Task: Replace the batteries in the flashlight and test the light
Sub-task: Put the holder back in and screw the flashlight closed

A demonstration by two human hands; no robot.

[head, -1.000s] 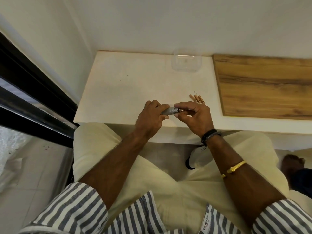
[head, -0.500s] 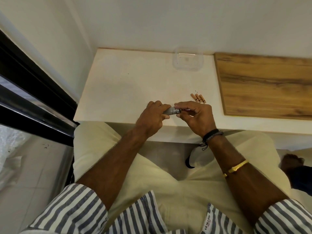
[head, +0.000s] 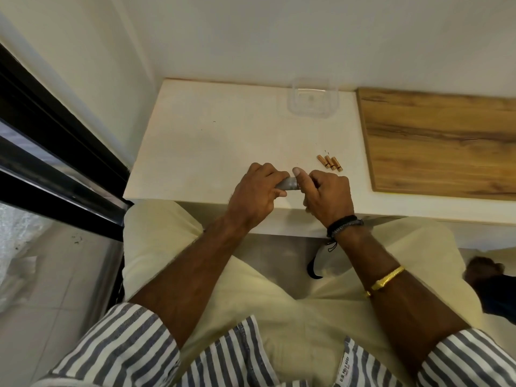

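A small grey metal flashlight [head: 287, 184] lies sideways between my two hands, just above the front edge of the white table [head: 212, 141]. My left hand [head: 255, 195] is closed around its left part, hiding most of the body. My right hand [head: 326, 195] grips its right end, thumb raised over the joint; what sits under those fingers is hidden. Three gold-coloured batteries [head: 330, 162] lie side by side on the table, a short way beyond and to the right of my right hand.
A clear plastic container [head: 312, 98] stands at the back of the table by the wall. A wooden board [head: 446, 141] covers the table's right part. A black window frame [head: 55, 152] runs along the left. My knees are under the table's front edge.
My right hand has turned at the flashlight's end: the thumb now points up over the joint and the fingers have curled under. The left hand keeps its hold. The batteries have not moved.
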